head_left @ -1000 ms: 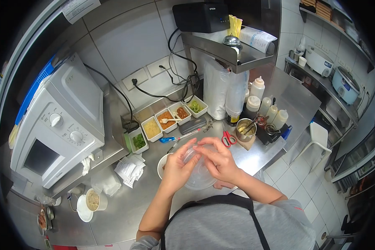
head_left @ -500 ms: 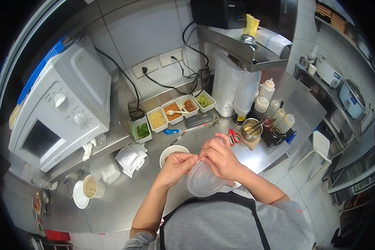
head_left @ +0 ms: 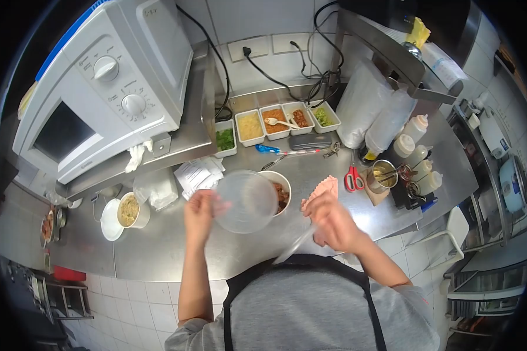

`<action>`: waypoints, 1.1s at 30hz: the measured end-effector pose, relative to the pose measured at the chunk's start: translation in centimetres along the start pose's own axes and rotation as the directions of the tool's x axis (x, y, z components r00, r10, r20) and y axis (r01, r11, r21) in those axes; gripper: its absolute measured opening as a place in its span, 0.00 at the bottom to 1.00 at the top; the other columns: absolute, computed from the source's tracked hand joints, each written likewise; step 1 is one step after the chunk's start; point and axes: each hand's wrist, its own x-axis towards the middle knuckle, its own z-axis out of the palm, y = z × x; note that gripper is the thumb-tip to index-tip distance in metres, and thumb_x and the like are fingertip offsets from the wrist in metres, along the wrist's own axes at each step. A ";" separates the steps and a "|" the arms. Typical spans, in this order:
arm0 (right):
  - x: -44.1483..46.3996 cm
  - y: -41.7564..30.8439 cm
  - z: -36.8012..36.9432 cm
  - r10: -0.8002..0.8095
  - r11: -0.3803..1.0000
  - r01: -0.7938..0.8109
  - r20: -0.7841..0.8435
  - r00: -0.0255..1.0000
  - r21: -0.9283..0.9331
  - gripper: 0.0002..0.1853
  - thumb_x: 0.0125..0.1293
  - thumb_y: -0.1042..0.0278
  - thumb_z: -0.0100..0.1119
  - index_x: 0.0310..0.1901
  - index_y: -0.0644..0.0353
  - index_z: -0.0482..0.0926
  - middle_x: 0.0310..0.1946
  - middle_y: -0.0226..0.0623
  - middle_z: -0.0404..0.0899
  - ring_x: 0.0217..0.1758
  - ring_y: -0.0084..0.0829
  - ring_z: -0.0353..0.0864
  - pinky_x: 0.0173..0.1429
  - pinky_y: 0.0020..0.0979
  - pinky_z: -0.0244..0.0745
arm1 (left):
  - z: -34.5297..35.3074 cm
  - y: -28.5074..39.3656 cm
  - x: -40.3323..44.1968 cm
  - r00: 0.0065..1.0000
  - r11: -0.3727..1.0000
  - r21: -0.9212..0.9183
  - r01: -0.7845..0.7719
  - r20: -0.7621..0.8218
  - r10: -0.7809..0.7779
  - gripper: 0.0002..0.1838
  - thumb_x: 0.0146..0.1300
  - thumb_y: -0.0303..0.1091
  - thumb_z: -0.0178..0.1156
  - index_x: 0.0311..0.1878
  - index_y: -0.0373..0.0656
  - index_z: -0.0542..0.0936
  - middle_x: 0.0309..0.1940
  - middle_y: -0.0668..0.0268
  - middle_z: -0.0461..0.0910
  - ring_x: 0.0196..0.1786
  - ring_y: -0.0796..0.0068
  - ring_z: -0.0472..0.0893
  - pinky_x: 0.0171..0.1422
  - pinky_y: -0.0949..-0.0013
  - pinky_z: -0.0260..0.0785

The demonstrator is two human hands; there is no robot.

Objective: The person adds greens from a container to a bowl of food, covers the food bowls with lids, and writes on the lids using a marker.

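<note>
My left hand is closed on the edge of a round translucent plastic lid, held up over the counter. The lid partly covers a white bowl of brown food behind it. My right hand, blurred by motion, grips a second translucent lid, seen nearly edge-on and angled down toward my apron. Beneath and behind the right hand lies a pink cloth on the counter.
Red-handled scissors and a metal pot stand to the right, near squeeze bottles. White topping trays line the back. Left are receipts, an open noodle tub, its white lid and a microwave.
Both hands were together at the clear lids; now they are apart, each with a lid. My left hand moved left. The camera view has shifted, showing the pink cloth and more of the bowl.
</note>
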 end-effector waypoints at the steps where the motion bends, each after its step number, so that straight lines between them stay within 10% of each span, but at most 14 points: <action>1: -0.6 1.7 0.0 0.134 0.991 -0.133 -0.055 0.989 0.020 0.03 0.65 0.73 0.47 0.39 0.59 0.70 0.31 0.36 0.68 0.35 0.33 0.71 0.45 0.34 0.66 | -2.1 -0.6 0.4 0.996 0.998 0.051 0.040 -0.082 -0.036 0.13 0.71 0.38 0.49 0.38 0.38 0.77 0.31 0.63 0.79 0.32 0.75 0.80 0.40 0.70 0.75; 6: -1.3 12.4 0.3 0.564 0.824 -0.555 -0.260 0.783 0.114 0.12 0.70 0.60 0.49 0.43 0.61 0.69 0.28 0.30 0.70 0.31 0.25 0.70 0.39 0.27 0.67 | -8.7 -8.7 2.4 0.921 0.960 0.277 0.044 -0.384 0.068 0.21 0.72 0.44 0.44 0.39 0.35 0.77 0.31 0.60 0.80 0.26 0.67 0.77 0.35 0.65 0.72; 10: -3.3 19.2 1.5 0.808 0.538 -0.628 -0.132 0.573 0.563 0.18 0.68 0.53 0.53 0.45 0.61 0.73 0.30 0.24 0.73 0.34 0.19 0.70 0.41 0.24 0.68 | -10.3 -12.3 2.9 0.908 0.636 0.727 0.261 -0.408 0.095 0.17 0.68 0.40 0.47 0.37 0.36 0.78 0.37 0.52 0.80 0.36 0.49 0.78 0.41 0.59 0.70; 13: -4.3 21.0 2.4 0.865 0.379 -0.613 -0.031 0.500 0.693 0.19 0.68 0.50 0.53 0.43 0.61 0.77 0.33 0.25 0.74 0.35 0.19 0.70 0.43 0.23 0.68 | -8.0 -12.4 2.6 0.811 0.237 0.937 0.257 -0.343 0.475 0.10 0.63 0.34 0.53 0.36 0.37 0.80 0.44 0.50 0.77 0.46 0.52 0.77 0.46 0.61 0.70; 17: -4.3 21.1 3.0 0.877 0.467 -0.784 -0.099 0.471 0.410 0.18 0.66 0.51 0.54 0.38 0.61 0.77 0.30 0.26 0.76 0.33 0.21 0.71 0.42 0.25 0.69 | -2.1 -9.2 5.4 0.806 0.411 0.813 -0.413 0.115 0.581 0.07 0.58 0.26 0.58 0.39 0.38 0.81 0.48 0.52 0.75 0.51 0.54 0.76 0.52 0.60 0.69; 21: -3.4 19.0 2.6 0.811 0.585 -0.806 0.054 0.583 -0.089 0.16 0.62 0.55 0.58 0.36 0.62 0.77 0.26 0.32 0.78 0.32 0.26 0.76 0.40 0.31 0.70 | 6.1 -6.0 8.5 0.764 0.590 0.503 -0.632 0.531 0.365 0.12 0.57 0.29 0.62 0.44 0.36 0.81 0.44 0.56 0.78 0.46 0.54 0.78 0.52 0.62 0.69; 28: -7.8 18.6 2.5 0.559 0.646 -0.519 -0.116 0.821 -0.561 0.15 0.54 0.59 0.63 0.35 0.62 0.77 0.27 0.43 0.80 0.37 0.38 0.81 0.41 0.36 0.73 | 8.5 -10.8 14.4 0.753 0.779 0.465 -0.420 0.658 0.012 0.10 0.54 0.33 0.67 0.36 0.38 0.84 0.31 0.59 0.82 0.33 0.68 0.81 0.40 0.67 0.72; 33: -6.9 18.9 1.4 0.795 0.567 -0.737 0.007 0.607 -0.367 0.19 0.58 0.55 0.62 0.44 0.60 0.78 0.36 0.42 0.80 0.42 0.34 0.81 0.46 0.33 0.73 | 8.0 -13.4 15.0 0.873 0.937 0.337 -0.089 0.479 -0.089 0.07 0.59 0.34 0.64 0.35 0.40 0.83 0.27 0.68 0.81 0.30 0.80 0.79 0.37 0.74 0.71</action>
